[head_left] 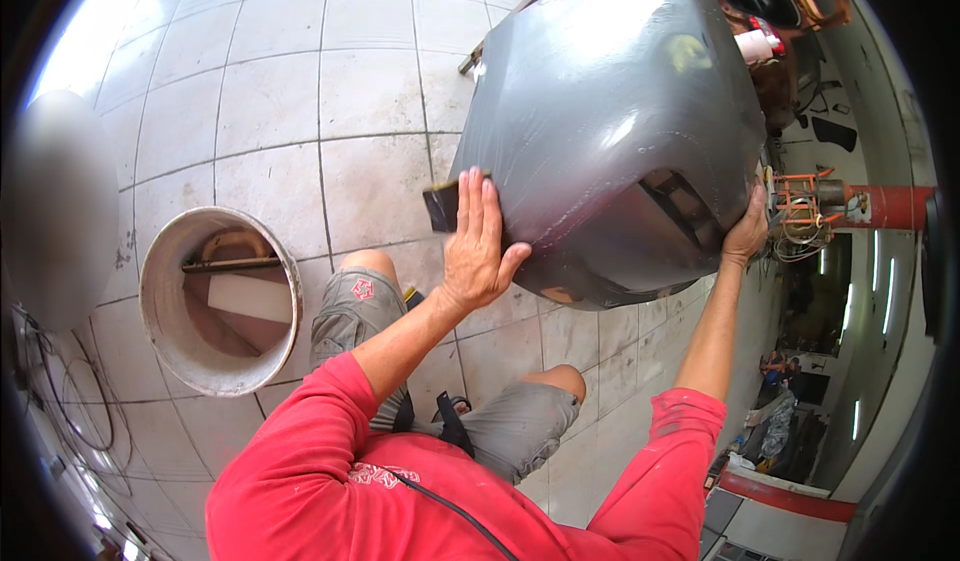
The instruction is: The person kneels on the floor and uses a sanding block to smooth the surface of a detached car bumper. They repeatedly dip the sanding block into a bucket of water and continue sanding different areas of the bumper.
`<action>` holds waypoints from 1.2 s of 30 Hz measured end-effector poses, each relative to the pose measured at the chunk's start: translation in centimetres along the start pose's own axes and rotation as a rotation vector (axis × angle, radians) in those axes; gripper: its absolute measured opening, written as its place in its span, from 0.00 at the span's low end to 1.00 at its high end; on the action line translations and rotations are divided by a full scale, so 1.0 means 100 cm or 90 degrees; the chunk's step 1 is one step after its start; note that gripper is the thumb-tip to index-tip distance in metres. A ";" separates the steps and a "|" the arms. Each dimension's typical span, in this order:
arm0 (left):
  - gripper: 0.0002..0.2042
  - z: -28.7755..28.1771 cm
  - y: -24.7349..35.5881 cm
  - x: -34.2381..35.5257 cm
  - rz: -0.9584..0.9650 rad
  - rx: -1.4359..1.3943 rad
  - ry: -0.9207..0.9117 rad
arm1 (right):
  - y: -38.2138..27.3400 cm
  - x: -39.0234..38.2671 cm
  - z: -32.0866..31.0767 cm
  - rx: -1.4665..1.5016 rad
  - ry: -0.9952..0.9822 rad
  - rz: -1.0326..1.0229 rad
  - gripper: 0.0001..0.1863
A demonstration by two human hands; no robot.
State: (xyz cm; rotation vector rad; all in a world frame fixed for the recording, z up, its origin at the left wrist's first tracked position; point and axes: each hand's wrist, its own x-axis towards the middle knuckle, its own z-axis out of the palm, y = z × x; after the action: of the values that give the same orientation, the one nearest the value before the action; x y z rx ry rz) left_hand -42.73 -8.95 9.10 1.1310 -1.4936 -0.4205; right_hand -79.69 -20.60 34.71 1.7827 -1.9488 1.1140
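A large grey car bumper (600,111) with a wet-looking, shiny surface stands in front of me, with a dark recessed opening low on its right. My left hand (477,256) has its fingers straight and together over a dark sanding pad (440,207), held against the bumper's left edge. Part of the pad is hidden under the fingers. On the right, my right hand (745,229) grips the bumper's edge, its fingertips partly out of sight.
Left of my knee stands a round whitish bucket (160,336) holding a white block (245,297) and a brown curved piece. Cables (85,401) lie farther left on the tiled floor (270,101). Beyond the bumper's right side are a red post (885,207) and orange metal parts.
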 end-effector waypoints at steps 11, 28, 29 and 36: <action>0.45 -0.005 -0.001 0.096 0.037 -0.026 0.017 | -0.001 -0.010 0.002 -0.010 0.025 -0.031 0.37; 0.44 -0.003 -0.008 0.159 0.011 -0.070 -0.027 | -0.007 -0.007 0.004 -0.069 0.063 -0.088 0.37; 0.42 -0.002 -0.021 0.130 -0.011 -0.043 -0.029 | -0.009 -0.007 0.005 -0.065 0.076 -0.095 0.37; 0.41 -0.007 0.007 0.357 0.254 0.041 -0.018 | -0.028 -0.004 0.014 -0.029 0.118 -0.124 0.36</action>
State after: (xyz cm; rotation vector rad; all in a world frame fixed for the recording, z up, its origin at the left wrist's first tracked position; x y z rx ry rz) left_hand -37.95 -37.67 29.78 0.8500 -1.7200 -0.1142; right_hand -76.62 -21.08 34.49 1.7343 -1.6436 1.1166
